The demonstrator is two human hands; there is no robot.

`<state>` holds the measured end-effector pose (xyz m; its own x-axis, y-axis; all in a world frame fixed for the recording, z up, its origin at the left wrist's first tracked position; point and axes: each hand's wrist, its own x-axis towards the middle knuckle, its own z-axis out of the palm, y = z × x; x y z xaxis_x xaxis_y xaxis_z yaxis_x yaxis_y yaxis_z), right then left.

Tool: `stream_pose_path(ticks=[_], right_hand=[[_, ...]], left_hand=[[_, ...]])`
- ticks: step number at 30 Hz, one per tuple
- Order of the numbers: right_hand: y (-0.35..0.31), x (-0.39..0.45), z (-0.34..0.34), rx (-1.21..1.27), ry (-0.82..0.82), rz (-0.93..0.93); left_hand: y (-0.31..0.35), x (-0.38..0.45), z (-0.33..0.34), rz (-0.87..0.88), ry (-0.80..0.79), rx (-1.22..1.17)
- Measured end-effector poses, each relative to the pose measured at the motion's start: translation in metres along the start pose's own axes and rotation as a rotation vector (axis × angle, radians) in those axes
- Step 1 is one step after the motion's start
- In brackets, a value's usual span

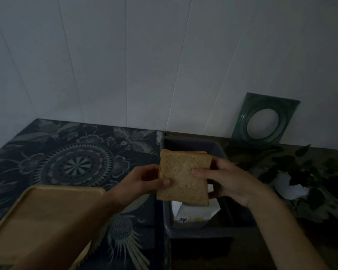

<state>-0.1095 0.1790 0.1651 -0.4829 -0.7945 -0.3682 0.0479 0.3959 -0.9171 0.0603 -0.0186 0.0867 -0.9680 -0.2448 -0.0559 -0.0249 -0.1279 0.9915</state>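
Note:
A stack of brown bread slices (183,176) is held in the air above a dark rectangular tub (219,151). My left hand (144,182) grips the stack's left edge, thumb on the top slice. My right hand (226,180) holds the right edge, with its thumb laid across the top slice and its fingers under the stack. The lower slices show only as thin edges at the stack's far side.
A wooden tray (37,215) lies at the near left on a dark patterned cloth (76,162). In the tub sits a white packet (193,213). Dark leaves and something white (289,186) lie to the right. A green square frame (263,121) leans on the white wall.

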Motion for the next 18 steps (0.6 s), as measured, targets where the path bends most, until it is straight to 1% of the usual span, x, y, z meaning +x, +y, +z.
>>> stream_pose_path(ticks=[8,14,18], right_hand=[[0.029,-0.014,0.04,0.076,-0.054,0.033],[0.042,-0.011,0.079,0.104,-0.106,0.036],[0.049,0.001,0.108,0.154,-0.132,0.06]], left_hand=[[-0.009,-0.065,0.003,-0.147,0.079,-0.023],[-0.024,-0.107,-0.019,-0.196,0.2,-0.114],[-0.03,-0.128,-0.042,-0.188,0.274,-0.149]])
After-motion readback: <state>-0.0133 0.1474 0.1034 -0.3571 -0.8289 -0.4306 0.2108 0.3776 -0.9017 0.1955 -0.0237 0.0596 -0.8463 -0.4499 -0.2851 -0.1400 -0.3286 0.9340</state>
